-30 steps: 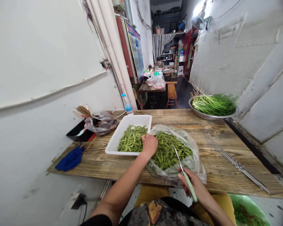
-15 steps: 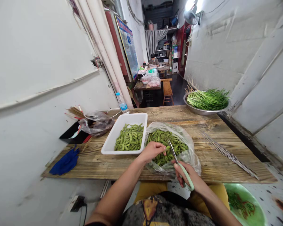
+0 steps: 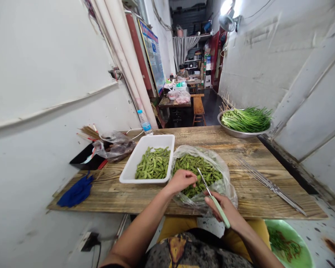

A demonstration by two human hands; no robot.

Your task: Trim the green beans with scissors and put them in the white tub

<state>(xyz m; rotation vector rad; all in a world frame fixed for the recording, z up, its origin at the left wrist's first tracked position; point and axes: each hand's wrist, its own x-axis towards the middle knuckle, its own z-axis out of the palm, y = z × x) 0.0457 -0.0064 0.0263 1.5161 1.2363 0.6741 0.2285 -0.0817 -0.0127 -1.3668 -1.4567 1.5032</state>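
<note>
My right hand [image 3: 222, 206] is closed around the pale green handles of a pair of scissors [image 3: 203, 179], whose blades point up and away over the bag. Close to the blades, my left hand [image 3: 184, 180] pinches a green edamame pod [image 3: 199, 178] at its fingertips; the fingers hide most of it. Both hands are above an open clear plastic bag [image 3: 226, 173] full of edamame pods [image 3: 190, 162]. Left of the bag stands a white plastic tub [image 3: 130, 172], partly filled with more pods [image 3: 155, 163].
Metal skewers [image 3: 270, 185] lie at the right, with a steel bowl [image 3: 241, 133] of green stalks behind. A blue cloth [image 3: 76, 191], black tray [image 3: 82, 158] and water bottle [image 3: 145, 124] are leftward. A green basin [image 3: 292, 242] sits below; another person [image 3: 182, 72] is far back.
The scissors have turned in my right hand, so their handles show more edge-on, and the blades look closer together. My left hand has barely moved.
</note>
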